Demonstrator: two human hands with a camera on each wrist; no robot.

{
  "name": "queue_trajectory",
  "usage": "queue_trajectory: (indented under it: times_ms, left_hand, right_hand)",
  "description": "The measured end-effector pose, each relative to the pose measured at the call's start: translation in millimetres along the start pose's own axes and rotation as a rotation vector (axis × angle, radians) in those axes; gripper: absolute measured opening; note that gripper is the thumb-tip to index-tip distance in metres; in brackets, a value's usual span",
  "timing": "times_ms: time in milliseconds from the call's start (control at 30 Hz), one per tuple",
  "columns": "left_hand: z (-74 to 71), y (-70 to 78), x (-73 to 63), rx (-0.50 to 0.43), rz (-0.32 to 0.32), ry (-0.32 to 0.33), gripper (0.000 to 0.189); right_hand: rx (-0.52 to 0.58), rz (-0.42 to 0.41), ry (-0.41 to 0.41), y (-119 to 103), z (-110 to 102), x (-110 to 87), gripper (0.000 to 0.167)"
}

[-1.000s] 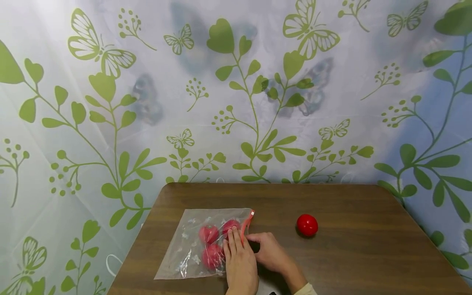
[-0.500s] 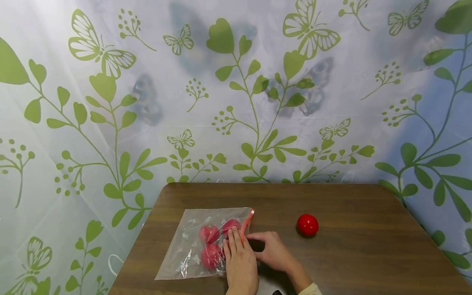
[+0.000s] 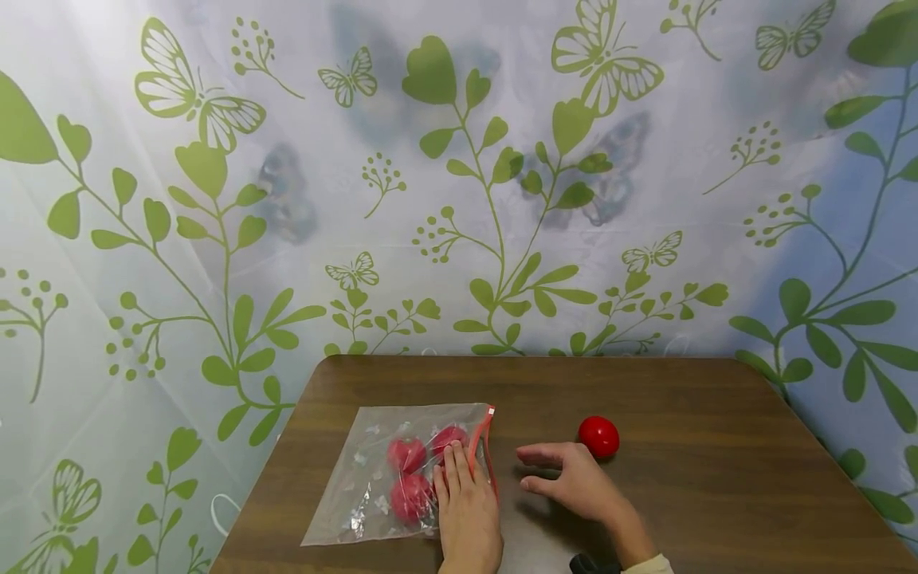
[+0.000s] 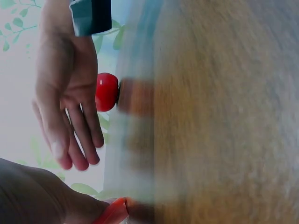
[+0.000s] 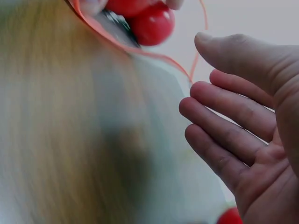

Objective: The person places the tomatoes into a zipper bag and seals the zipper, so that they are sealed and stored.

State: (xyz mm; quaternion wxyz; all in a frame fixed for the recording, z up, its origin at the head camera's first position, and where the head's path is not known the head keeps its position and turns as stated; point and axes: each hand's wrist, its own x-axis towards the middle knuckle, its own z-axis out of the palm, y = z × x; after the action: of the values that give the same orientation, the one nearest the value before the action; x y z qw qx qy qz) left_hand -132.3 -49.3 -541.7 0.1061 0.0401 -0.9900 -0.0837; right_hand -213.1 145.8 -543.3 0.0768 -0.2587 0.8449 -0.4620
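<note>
We've got a clear bag (image 3: 351, 486) on the table (image 3: 688, 414), red fruits (image 3: 407, 456) inside partly covered by the left hand (image 3: 469, 514); table blurred in wrist views. Since earlier, the right hand (image 3: 574, 481) has left the bag's orange edge (image 5: 110, 39), thumb and fingers wide apart near the loose fruit (image 3: 598, 436). Left fingers straight on bag.

R hand (image 3: 574, 482) & L hand (image 3: 469, 510) both bare; R wrist view shows slim fingers w/ creased joints & a lined palm. Plain pale-cream sleeve (image 3: 649, 566) on R forearm. Blk wrist unit (image 3: 590, 565) by the cuff, rounded end in head view, squarish w/ dk teal side in L wrist view.
</note>
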Motion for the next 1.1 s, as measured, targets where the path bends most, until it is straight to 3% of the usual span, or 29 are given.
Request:
queue_trajectory:
  times_ms: [500, 867, 1100]
  left_hand:
    - [-0.5, -0.5, -1.9, -0.016, 0.001, 0.060, 0.081]
    - [1.7, -1.8, -1.1, -0.011, 0.009, 0.079, 0.077]
    - [0.5, -1.7, -1.1, -0.009, 0.003, 0.055, 0.092]
  right_hand:
    - [-0.060, 0.102, 0.044, 16, -60, -45.3, 0.051]
    - [-0.132, 0.216, 0.096, 29, -87, -69.3, 0.051]
    - [-0.168, 0.221, 0.145, 35, -98, -82.3, 0.052]
